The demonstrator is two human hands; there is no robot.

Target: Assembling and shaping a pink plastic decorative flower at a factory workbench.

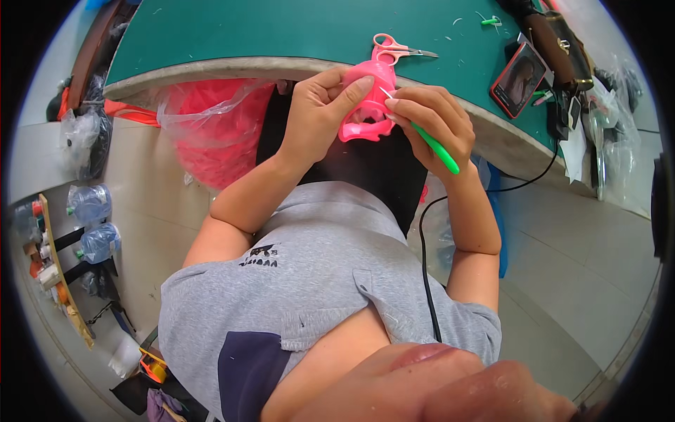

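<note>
My left hand (316, 112) is closed round a bright pink moulded plastic piece (362, 131), thumb pressed on its upper side. The piece is hollow, with an opening and a curved, notched lower rim; its exact kind I cannot tell. Between the fingers of my right hand (439, 123) is a slim green-handled knife (437, 149), held like a pen. Its thin pale tip points up and left, close to the pink piece; whether it touches I cannot tell. Just beyond, a pair of scissors (394, 50) with pink handles lies on the green tabletop (246, 32), blades toward the right.
Below the table edge at left hangs a clear bag (211, 130) full of pink pieces. At right on the table stand a phone (519, 79) with its screen lit and a dark bag (566, 49). A black cable (423, 253) runs down past my right arm. Small scraps dot the tabletop.
</note>
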